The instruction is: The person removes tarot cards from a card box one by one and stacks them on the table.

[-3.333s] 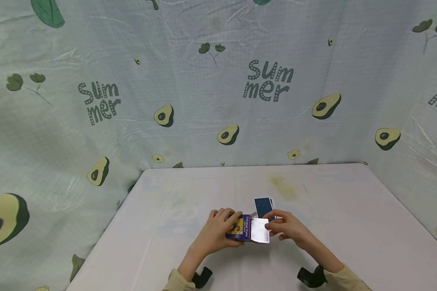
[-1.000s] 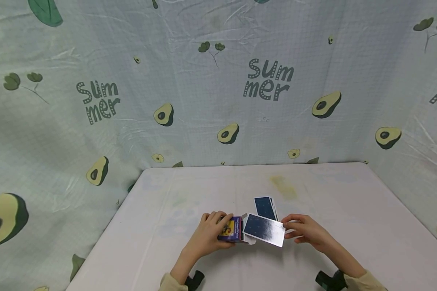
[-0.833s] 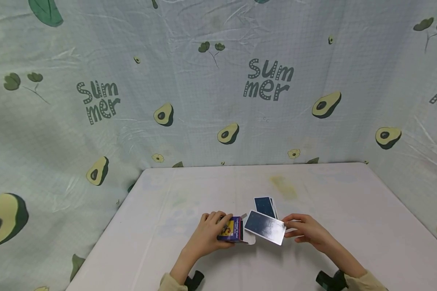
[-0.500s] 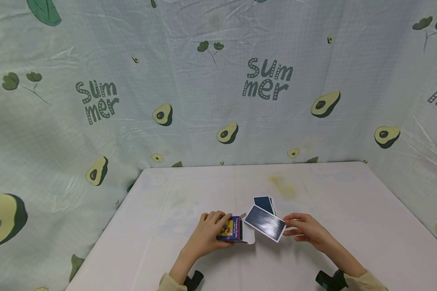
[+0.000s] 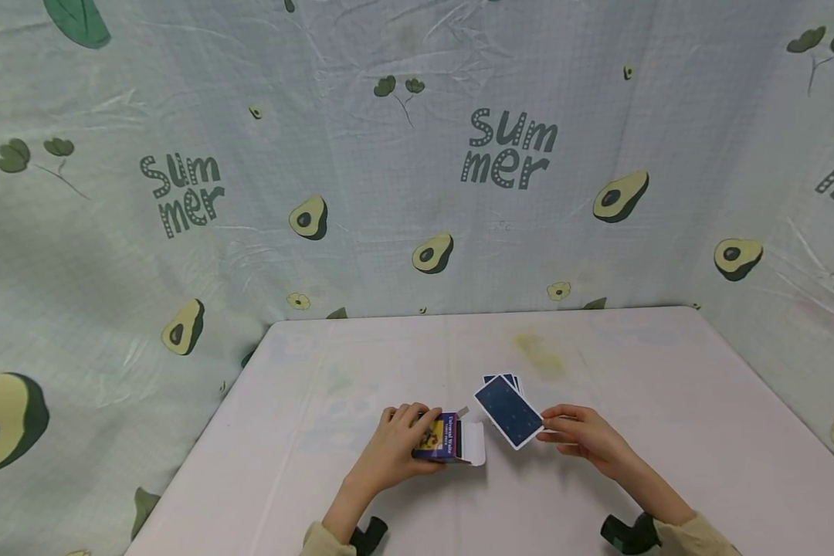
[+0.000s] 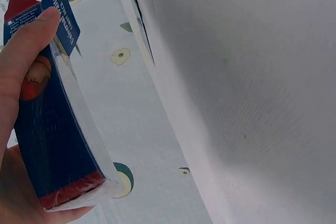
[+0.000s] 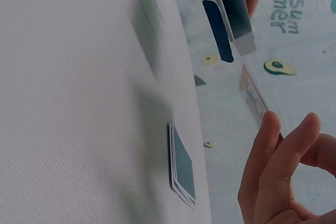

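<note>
My left hand (image 5: 398, 448) grips a purple-blue tarot card box (image 5: 452, 439), fingers over the top and thumb along the near side. In the left wrist view the thumb lies across the box's printed face. The box's white end flap (image 5: 473, 444) hangs open toward the right. My right hand (image 5: 587, 440) pinches a dark blue-backed card (image 5: 509, 411) with a white border by its right corner. That card is raised above the table, as the right wrist view shows. Beneath and beyond it lies a small pile of cards (image 7: 184, 169), partly covered by the held card in the head view.
A white cloth-covered table (image 5: 361, 371) carries everything, with a yellow stain (image 5: 538, 354) toward its back. Behind and beside it hangs a curtain (image 5: 361, 154) printed with avocados and lettering. Dark wrist-camera mounts (image 5: 631, 533) sit at both wrists.
The right hand has drawn the card rightward out of the box and swung it away from the flap, over the pile. The left hand, still holding the box, has shifted slightly left.
</note>
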Demonstrator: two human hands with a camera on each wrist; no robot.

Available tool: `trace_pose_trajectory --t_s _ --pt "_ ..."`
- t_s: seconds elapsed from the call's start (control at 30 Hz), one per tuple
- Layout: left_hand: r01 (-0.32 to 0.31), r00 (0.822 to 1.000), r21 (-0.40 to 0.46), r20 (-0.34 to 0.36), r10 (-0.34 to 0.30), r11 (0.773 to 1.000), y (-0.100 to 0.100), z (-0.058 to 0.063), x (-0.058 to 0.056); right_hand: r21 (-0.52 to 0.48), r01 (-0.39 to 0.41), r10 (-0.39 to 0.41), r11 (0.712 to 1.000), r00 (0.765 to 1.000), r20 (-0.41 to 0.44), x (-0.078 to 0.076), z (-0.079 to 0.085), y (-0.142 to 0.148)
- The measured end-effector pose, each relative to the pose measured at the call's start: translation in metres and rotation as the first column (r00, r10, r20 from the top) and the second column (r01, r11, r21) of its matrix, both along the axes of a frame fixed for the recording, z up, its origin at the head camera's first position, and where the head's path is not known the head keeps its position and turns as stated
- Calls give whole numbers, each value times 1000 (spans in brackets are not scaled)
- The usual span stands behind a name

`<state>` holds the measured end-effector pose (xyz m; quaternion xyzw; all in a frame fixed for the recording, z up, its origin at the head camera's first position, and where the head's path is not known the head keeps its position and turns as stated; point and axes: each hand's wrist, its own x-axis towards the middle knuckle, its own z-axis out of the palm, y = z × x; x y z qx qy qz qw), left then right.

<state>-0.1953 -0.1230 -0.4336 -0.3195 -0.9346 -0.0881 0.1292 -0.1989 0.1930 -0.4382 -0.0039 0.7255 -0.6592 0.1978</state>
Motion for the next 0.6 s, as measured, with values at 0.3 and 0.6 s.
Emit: trace_pose_trajectory --t_s 0.3,0.6 --pt "-4 1000 4 2 4 1000 -2 0 0 4 29 -29 1000 999 16 -4 -5 -2" --pt "2 1000 16 -3 -2 1000 -2 2 1 48 76 -77 996 997 19 -9 -10 -11"
